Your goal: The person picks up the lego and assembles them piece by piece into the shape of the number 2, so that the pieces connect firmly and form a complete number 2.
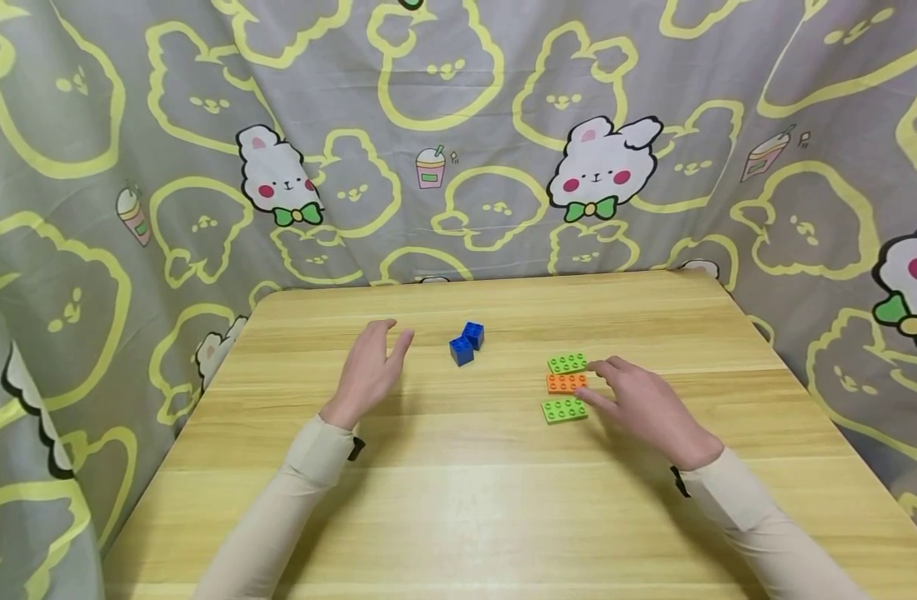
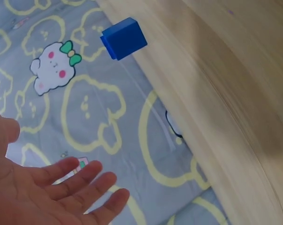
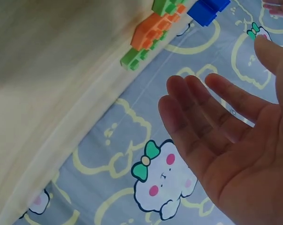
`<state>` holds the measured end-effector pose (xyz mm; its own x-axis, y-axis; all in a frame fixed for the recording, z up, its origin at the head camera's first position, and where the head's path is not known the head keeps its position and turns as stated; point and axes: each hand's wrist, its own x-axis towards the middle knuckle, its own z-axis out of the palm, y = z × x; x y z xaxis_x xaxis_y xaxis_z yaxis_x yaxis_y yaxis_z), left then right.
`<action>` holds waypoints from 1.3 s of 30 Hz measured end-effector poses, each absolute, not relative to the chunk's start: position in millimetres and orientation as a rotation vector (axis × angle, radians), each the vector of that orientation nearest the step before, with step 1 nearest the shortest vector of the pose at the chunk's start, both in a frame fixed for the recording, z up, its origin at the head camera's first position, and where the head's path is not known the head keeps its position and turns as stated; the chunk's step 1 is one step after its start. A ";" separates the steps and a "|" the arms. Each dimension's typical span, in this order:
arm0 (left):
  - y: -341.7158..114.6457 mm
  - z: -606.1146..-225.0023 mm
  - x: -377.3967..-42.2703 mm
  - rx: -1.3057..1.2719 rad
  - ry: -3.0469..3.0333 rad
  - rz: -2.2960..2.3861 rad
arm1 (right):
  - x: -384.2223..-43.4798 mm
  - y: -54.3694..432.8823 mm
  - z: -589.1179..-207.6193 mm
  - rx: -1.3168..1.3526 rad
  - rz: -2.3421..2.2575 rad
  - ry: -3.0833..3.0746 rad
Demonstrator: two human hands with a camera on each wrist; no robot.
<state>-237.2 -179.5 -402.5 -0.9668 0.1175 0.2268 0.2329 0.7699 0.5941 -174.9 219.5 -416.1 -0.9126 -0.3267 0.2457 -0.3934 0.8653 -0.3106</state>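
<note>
Two blue bricks point(image 1: 462, 351) sit together near the middle of the table, corner against corner. To their right, three flat bricks lie in a column: a green brick point(image 1: 567, 363) at the back, an orange brick point(image 1: 567, 383), and another green brick point(image 1: 564, 411) in front. My right hand point(image 1: 648, 410) hovers at the right ends of these flat bricks, fingers relaxed and holding nothing. Left of the blue bricks, my left hand point(image 1: 369, 372) is held above the table, its fingers loosely extended and grasping nothing, as the left wrist view also shows.
The wooden table point(image 1: 458, 517) has rounded back corners. A grey curtain point(image 1: 458, 217) with yellow outlines and white cartoon animals hangs behind the table and along both sides. Both forearms, in light sleeves point(image 1: 271, 517), reach in from the front edge.
</note>
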 end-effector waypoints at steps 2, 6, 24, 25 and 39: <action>-175.9 -402.7 -239.8 -0.296 -2.778 -0.992 | -176.6 218.4 -418.3 0.574 0.530 -2.855; -168.9 -402.3 -244.2 -0.299 -2.768 -1.024 | -181.1 217.5 -423.7 0.605 0.529 -2.859; -143.3 -418.1 -266.7 -0.304 -2.731 -1.065 | -190.3 216.3 -438.6 0.704 0.497 -2.932; -142.0 -419.2 -267.6 -0.298 -2.730 -1.063 | -190.3 216.4 -439.4 0.708 0.498 -2.933; -129.9 -430.2 -273.2 -0.353 -2.827 -1.075 | -189.4 216.3 -446.1 0.736 0.536 -2.946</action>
<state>-273.2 -129.9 -430.2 -0.9686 0.1808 0.1709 0.2487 0.7246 0.6427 -189.4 216.3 -446.1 -0.8844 -0.4457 0.1385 -0.4659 0.8258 -0.3177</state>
